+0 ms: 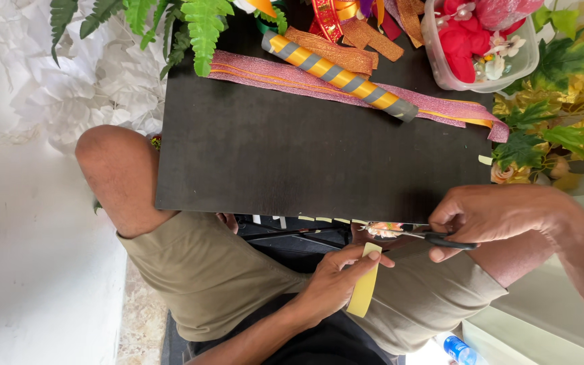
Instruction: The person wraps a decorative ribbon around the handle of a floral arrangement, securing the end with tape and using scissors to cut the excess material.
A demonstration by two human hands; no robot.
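My left hand (336, 277) grips a strip of yellow paper (365, 284) over my lap, just below the near edge of the dark board (292, 162). My right hand (491, 216) holds black-handled scissors (441, 238), whose blades point left toward the top end of the strip. Small yellow paper offcuts (322, 219) lie along the board's near edge. A stick wrapped in yellow and grey bands (339, 76) rests on pink glitter ribbon (346, 91) at the board's far side.
A clear plastic tub of red fabric flowers (474, 40) stands at the far right. Artificial green and gold leaves (555, 122) crowd the right edge, fern leaves (170, 23) and white paper flowers (96, 81) the far left. A blue-capped bottle (459, 349) lies near my knee.
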